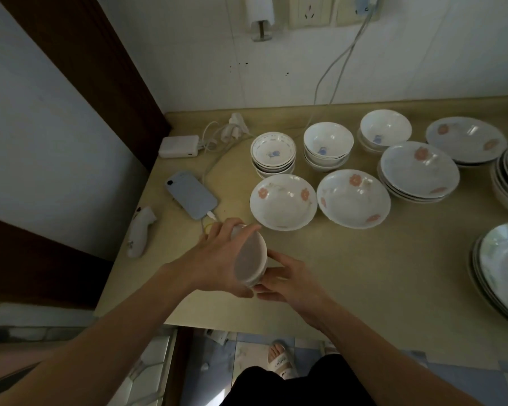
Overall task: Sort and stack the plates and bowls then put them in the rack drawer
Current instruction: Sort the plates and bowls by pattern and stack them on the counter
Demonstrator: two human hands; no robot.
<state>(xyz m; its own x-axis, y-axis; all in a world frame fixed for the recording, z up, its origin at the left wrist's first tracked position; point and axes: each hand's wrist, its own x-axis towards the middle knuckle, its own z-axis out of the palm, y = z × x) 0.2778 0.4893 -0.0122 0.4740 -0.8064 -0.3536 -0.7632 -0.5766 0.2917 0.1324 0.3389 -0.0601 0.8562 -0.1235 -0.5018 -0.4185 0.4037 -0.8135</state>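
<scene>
You had just one camera, worn on your head. It looked forward and down, from close above the counter point(364, 273). It took in a wide sweep, from the wall point(276, 68) at the top to the floor point(246, 350) by your foot at the bottom.

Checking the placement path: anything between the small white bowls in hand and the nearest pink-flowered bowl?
Head view: bare beige countertop between held small white bowls and pink-flowered bowl.
</scene>
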